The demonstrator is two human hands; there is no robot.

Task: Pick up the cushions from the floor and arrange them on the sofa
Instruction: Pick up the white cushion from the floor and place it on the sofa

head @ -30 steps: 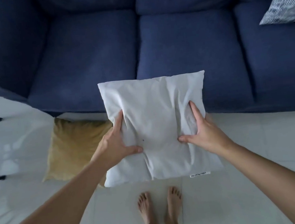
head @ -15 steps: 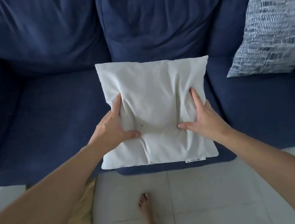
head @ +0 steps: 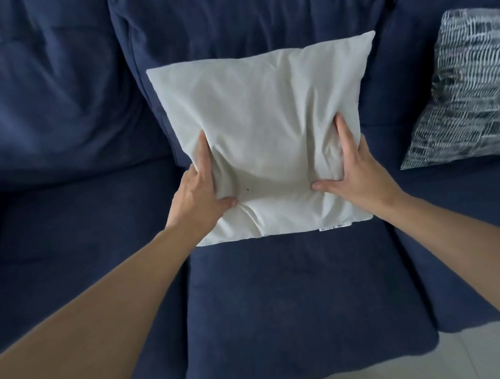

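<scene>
Over the middle seat of the blue sofa (head: pixel 301 292), the white cushion (head: pixel 265 119) was held upright against the backrest, its lower edge at or just above the seat. If released too upright, it would likely slump forward, since the soft filling gives no stiffness. The left hand (head: pixel 200 198) and right hand (head: pixel 356 177) clamped its lower sides, fingers (head: pixel 204 154) closed partway into the fabric. A patterned cushion (head: pixel 474 89) leaned further right.
</scene>
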